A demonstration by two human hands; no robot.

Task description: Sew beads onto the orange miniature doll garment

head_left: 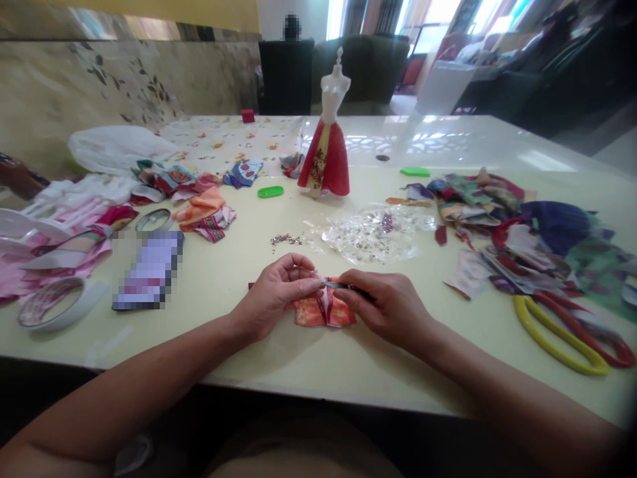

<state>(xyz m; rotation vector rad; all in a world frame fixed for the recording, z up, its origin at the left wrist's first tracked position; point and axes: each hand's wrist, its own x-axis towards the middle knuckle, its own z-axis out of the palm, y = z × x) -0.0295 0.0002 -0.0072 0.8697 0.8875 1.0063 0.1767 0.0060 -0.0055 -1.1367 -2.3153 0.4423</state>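
A small orange-red piece of cloth (318, 312) lies on the cream table (279, 358) in front of me. My left hand (276, 292) pinches its upper edge with curled fingers. My right hand (391, 302) is closed round a thin dark tool (343, 286) whose tip meets the cloth beside my left fingertips. Beyond the hands lie a clear plastic bag of beads (373, 232) and a small scatter of loose beads (287, 239). A white mannequin in a red and yellow skirt (326, 149) stands further back.
Fabric scraps (502, 219) pile up at the right, beside yellow-handled scissors (557, 332) and red-handled scissors (592, 332). At the left are tape rolls (54, 302), a blurred flat item (146, 269), folded cloths (204, 212) and a white bag (117, 146). Two green trays (271, 192) sit mid-table.
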